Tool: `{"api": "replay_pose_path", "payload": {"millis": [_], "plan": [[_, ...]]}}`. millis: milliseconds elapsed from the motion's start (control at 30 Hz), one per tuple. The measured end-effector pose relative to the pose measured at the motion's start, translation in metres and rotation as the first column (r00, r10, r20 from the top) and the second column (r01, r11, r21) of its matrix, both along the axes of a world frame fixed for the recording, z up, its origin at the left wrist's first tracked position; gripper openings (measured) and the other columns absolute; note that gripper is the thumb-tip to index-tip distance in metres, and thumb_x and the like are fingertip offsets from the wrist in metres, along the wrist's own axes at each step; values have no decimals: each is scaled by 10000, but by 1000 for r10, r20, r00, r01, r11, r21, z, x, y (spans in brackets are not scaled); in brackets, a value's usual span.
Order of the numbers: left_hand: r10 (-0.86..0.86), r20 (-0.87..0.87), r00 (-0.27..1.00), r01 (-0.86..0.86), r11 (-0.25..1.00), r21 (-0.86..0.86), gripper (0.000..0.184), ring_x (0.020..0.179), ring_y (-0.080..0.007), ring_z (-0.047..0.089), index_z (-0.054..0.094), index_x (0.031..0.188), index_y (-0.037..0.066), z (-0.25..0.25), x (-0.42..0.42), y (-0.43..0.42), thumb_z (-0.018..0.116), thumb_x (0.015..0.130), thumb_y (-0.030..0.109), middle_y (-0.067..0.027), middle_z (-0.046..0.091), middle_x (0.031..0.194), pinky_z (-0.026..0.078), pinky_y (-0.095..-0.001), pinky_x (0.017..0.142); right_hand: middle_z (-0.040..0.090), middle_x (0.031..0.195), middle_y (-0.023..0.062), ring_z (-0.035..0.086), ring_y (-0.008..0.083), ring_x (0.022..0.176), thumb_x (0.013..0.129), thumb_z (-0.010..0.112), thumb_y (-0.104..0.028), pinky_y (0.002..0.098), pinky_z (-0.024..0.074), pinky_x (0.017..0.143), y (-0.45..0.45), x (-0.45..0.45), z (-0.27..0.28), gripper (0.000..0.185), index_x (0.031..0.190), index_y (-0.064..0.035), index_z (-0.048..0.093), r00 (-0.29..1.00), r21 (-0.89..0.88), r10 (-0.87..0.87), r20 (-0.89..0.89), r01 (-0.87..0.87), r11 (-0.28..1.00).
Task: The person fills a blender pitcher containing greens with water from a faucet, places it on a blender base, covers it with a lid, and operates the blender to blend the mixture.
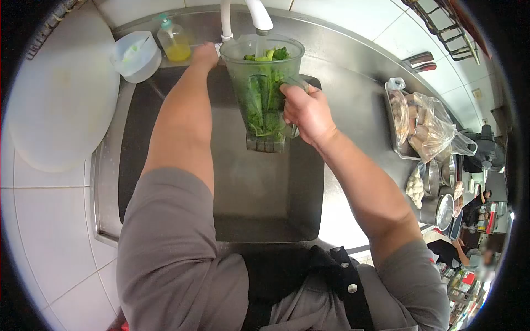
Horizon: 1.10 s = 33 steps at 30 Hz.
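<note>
A clear blender jug [237, 74] with green leafy pieces [265, 102] inside is upright over the sink [251, 187], under the white faucet [259, 16]. Water runs from the spout into the jug. My right hand [310, 112] is wrapped round the jug's handle. Beyond the sink's back edge, my left hand [205, 55] is at the white tap fitting by the faucet's base; its fingers are mostly hidden, so their grip cannot be made out.
A soap bottle [177, 47], a white container [144, 66] and a large round white board [63, 94] are at the left. On the right counter sit a tray with bagged food [422, 124], metal pots [437, 211] and knives [420, 62]. People are in the far right background.
</note>
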<state>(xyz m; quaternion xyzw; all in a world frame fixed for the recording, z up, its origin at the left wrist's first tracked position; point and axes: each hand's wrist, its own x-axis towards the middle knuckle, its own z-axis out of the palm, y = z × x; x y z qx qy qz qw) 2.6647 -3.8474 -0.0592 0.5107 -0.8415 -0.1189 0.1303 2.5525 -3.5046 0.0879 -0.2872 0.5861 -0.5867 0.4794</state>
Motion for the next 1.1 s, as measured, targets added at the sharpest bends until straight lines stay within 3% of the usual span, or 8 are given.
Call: {"api": "replay_pose_path", "payload": {"millis": [233,333,433,633,833,1033,1100], "plan": [[67,-112,991,-53,991,126,300,1084,-385,645,630,1118,-47,11,-2,2,522,897,125,-251,664,1147,518,-467,920,358,524,-27,313,112,443,908,612,-169,305,315,482,2,-1,6,254,701,-141,467,1000,-14,5,26,-4,1000],[-85,-49,995,81,994,-66,318,1060,-385,656,627,1108,-65,0,4,-1,484,915,143,-256,672,1116,523,-476,899,362,529,-23,315,116,443,903,616,-166,307,318,485,2,-1,6,242,710,-134,474,1000,-22,7,23,-7,1000],[-99,-132,986,92,994,-60,318,1022,-384,672,622,1107,-67,-8,4,-11,502,906,149,-251,688,1066,529,-480,872,365,530,-22,318,117,443,903,616,-161,309,324,489,3,0,8,237,715,-130,474,1000,-17,11,30,-11,1000],[-70,-130,989,63,996,-56,324,991,-378,686,604,1116,-67,-9,3,-11,543,885,152,-241,699,1030,536,-475,841,428,538,-19,363,99,452,897,641,-174,301,319,464,8,-5,6,271,682,-104,492,997,-25,16,74,-14,1000],[-37,35,999,39,997,-69,303,973,-378,691,609,1102,-59,1,0,-7,551,882,141,-237,706,1002,539,-472,835,419,533,-26,352,93,449,899,639,-171,295,315,467,10,-7,5,270,684,-106,490,996,-36,25,83,-23,999],[13,-14,1000,-12,998,59,282,1002,-372,683,619,1089,-42,13,0,-1,533,893,142,-230,695,1070,543,-461,843,418,530,-21,351,98,441,902,636,-162,296,314,459,11,-4,8,268,684,-102,492,998,-63,-4,69,9,998],[53,-64,997,-52,998,19,282,1025,-364,675,619,1095,-38,8,0,-1,546,886,137,-226,684,1112,542,-456,863,420,528,-18,357,102,438,904,635,-158,298,322,459,11,-4,6,270,683,-101,491,996,-78,-6,88,13,997]]}}
